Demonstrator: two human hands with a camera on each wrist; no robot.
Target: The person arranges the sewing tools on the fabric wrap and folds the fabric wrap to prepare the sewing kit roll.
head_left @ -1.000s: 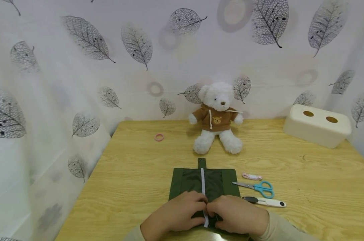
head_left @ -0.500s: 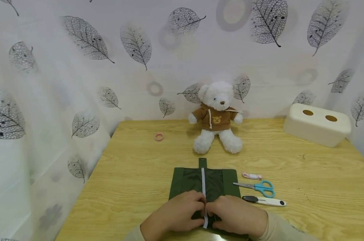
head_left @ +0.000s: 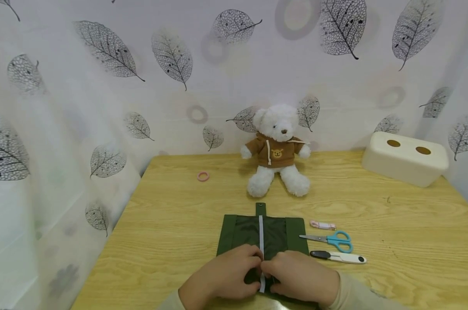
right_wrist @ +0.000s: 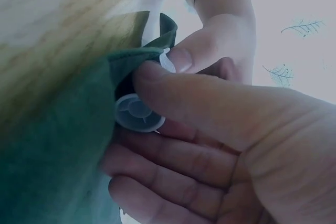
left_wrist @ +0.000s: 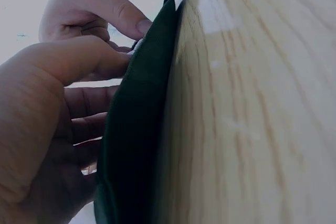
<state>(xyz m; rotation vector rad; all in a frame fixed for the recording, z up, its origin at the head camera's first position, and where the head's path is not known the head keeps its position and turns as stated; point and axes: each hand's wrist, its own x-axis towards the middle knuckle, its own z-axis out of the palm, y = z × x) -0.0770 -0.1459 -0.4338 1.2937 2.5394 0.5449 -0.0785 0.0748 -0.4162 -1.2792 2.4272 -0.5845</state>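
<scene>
A dark green fabric piece [head_left: 246, 230] with a snap tab lies on the table, a pale narrow strip [head_left: 261, 237] running down its middle. At its near end my left hand [head_left: 230, 273] pinches the fabric beside the strip, thumb close to the edge. From the other side my right hand [head_left: 301, 275] meets it, thumb and forefinger at the same edge. In the right wrist view, a small translucent ribbed plastic disc [right_wrist: 137, 113] shows under the right thumb, against the green fabric [right_wrist: 58, 145]. The left wrist view shows the fabric [left_wrist: 139, 114] raised off the table along that edge.
Right of the fabric lie a folded pink-and-white cord [head_left: 322, 225], blue-handled scissors [head_left: 339, 241] and a white-and-black cutter [head_left: 338, 257]. A teddy bear [head_left: 277, 150] sits behind, with a pink ring [head_left: 203, 176] to its left and a cream box [head_left: 405, 158] at the back right.
Both hands stay at the near end of the strip with only slight finger movement. The whole head view has shifted a little; nothing is let go.
</scene>
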